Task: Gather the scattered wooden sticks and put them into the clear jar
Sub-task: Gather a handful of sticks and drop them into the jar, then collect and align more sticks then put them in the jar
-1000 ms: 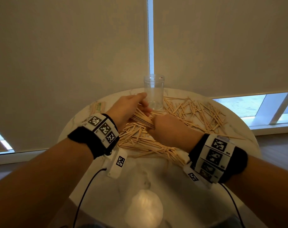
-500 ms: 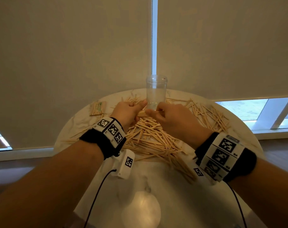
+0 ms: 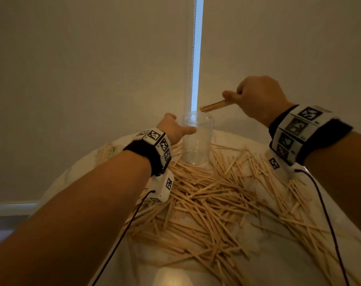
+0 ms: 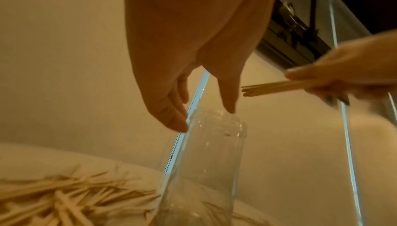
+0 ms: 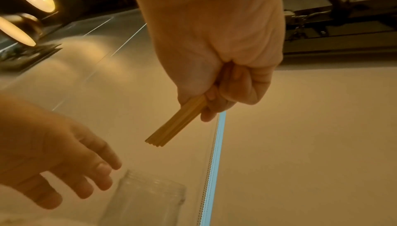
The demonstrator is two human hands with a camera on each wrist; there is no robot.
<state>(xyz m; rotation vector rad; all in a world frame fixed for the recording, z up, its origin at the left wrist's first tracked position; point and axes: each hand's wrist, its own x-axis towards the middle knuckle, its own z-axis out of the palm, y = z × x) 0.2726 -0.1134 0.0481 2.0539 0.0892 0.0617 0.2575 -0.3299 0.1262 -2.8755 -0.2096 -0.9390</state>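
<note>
On the far left of the worktop (image 3: pixel 76 174) lies a small packet (image 3: pixel 111 150), too blurred for me to identify. My left hand (image 3: pixel 173 129) is relaxed, fingers extended to the upper wall of the clear jar (image 3: pixel 197 141), touching or nearly so, grasping nothing. The jar stands upright at the far middle and looks empty, so I judge the work barely begun. The scattered sticks (image 3: pixel 216 203) cover the worktop from the jar toward me. Up right, my right hand (image 3: pixel 255 98) is clenched round a small bundle of sticks (image 3: pixel 215 105), its tips above the jar's mouth, not yet inside.
</note>
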